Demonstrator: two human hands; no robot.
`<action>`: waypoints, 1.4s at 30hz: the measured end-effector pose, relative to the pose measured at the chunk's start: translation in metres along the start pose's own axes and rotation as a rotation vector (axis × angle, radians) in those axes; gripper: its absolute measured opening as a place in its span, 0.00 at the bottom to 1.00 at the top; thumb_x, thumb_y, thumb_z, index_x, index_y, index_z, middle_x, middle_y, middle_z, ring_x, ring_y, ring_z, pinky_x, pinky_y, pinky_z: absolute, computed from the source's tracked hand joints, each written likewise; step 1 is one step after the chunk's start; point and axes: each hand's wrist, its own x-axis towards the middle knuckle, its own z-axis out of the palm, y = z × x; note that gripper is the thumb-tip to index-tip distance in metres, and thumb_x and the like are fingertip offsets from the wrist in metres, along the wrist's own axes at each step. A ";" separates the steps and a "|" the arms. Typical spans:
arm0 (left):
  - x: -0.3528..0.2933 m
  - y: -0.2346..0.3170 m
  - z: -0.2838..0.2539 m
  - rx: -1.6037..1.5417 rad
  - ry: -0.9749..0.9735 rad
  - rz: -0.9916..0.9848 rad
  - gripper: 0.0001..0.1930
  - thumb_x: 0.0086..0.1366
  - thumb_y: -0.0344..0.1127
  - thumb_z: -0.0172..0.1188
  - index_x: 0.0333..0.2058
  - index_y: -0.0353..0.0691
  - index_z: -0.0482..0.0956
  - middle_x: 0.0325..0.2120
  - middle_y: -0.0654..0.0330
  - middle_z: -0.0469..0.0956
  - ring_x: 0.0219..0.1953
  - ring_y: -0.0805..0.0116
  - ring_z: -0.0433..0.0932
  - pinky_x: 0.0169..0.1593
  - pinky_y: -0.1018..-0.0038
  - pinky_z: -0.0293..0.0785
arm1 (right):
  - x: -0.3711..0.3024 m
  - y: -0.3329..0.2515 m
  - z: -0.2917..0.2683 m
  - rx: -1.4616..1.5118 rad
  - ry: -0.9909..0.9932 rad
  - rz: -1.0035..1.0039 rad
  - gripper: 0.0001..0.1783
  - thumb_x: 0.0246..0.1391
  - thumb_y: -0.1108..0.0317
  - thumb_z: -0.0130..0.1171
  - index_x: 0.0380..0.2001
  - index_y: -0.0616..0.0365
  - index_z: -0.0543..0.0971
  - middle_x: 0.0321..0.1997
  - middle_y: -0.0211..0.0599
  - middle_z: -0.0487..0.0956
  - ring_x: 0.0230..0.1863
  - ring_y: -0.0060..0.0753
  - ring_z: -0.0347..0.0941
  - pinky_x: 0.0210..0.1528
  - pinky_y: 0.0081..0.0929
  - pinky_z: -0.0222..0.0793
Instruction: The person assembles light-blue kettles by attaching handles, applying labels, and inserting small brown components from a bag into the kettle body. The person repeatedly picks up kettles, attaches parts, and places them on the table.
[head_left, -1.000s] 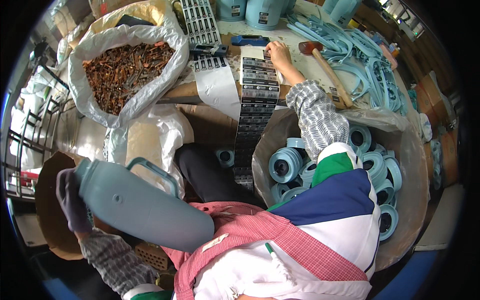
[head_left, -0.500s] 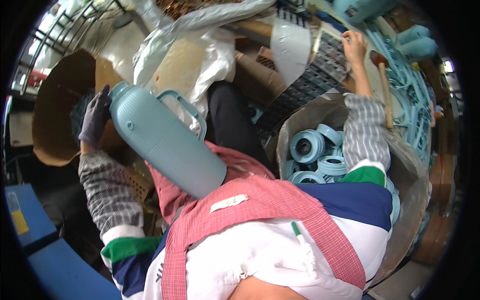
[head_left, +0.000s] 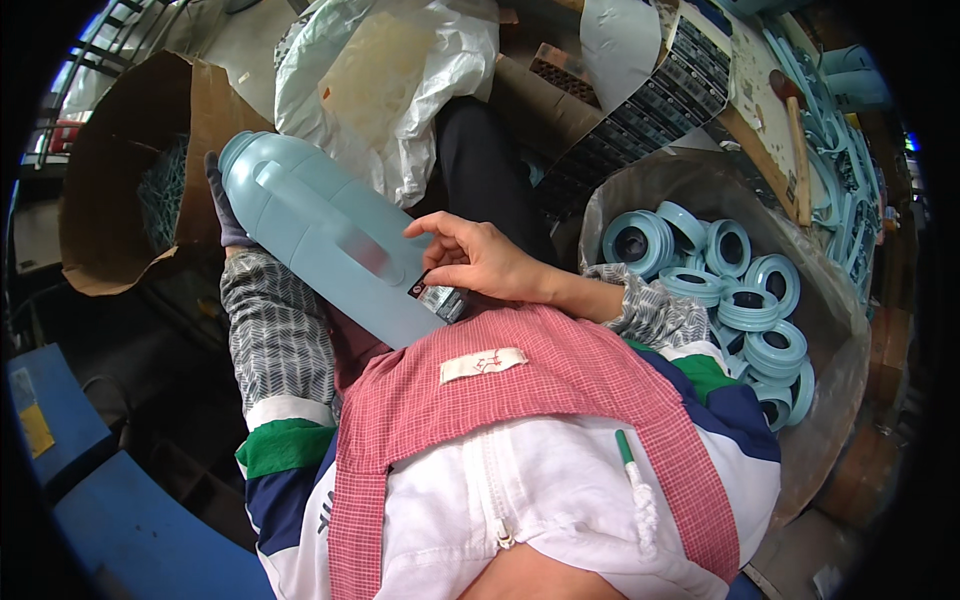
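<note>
Tilted blue jug point(head_left: 325, 240), small label point(head_left: 442, 301)

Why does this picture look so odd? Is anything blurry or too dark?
In the head view, the corners are black and things bend near the rim; the light-blue flask has a handle that looks smeared, perhaps from motion; the right hand looks clearer; deep shadow hides details left of the left sleeve.

The flask point(head_left: 300, 235) is pale blue, the apron point(head_left: 560, 362) red-checked.
</note>
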 end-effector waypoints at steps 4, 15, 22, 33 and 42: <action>-0.002 0.001 -0.009 -0.002 -0.001 0.017 0.31 0.61 0.63 0.43 0.47 0.42 0.72 0.43 0.55 0.75 0.45 0.59 0.73 0.53 0.61 0.68 | 0.001 0.000 0.011 -0.056 0.042 -0.028 0.24 0.48 0.76 0.60 0.49 0.58 0.65 0.31 0.33 0.76 0.35 0.20 0.73 0.42 0.18 0.69; -0.009 -0.003 0.001 -0.076 -0.152 -0.033 0.30 0.63 0.59 0.40 0.53 0.43 0.68 0.52 0.56 0.69 0.54 0.57 0.66 0.60 0.60 0.58 | 0.001 0.020 0.028 -0.522 0.230 -0.300 0.23 0.42 0.71 0.65 0.42 0.58 0.67 0.30 0.36 0.74 0.32 0.34 0.75 0.35 0.27 0.71; -0.018 -0.012 0.035 -0.017 -0.346 0.136 0.29 0.64 0.56 0.43 0.54 0.40 0.65 0.51 0.55 0.70 0.53 0.59 0.68 0.58 0.62 0.62 | 0.021 0.020 -0.093 -1.020 0.372 -0.589 0.13 0.40 0.59 0.64 0.25 0.53 0.76 0.31 0.33 0.72 0.37 0.37 0.67 0.39 0.30 0.68; 0.004 0.035 0.141 0.973 -0.222 0.446 0.13 0.63 0.36 0.54 0.41 0.32 0.76 0.34 0.65 0.76 0.35 0.79 0.70 0.40 0.81 0.66 | 0.100 -0.060 -0.377 -1.527 1.118 -0.300 0.13 0.56 0.63 0.47 0.41 0.55 0.73 0.45 0.44 0.74 0.48 0.49 0.68 0.50 0.38 0.64; 0.009 0.043 0.120 1.075 -0.243 0.547 0.14 0.63 0.31 0.49 0.44 0.30 0.74 0.37 0.59 0.76 0.40 0.72 0.73 0.44 0.78 0.68 | 0.048 -0.038 -0.320 -1.395 0.884 -0.439 0.18 0.53 0.61 0.52 0.46 0.59 0.73 0.50 0.39 0.72 0.51 0.45 0.66 0.56 0.39 0.57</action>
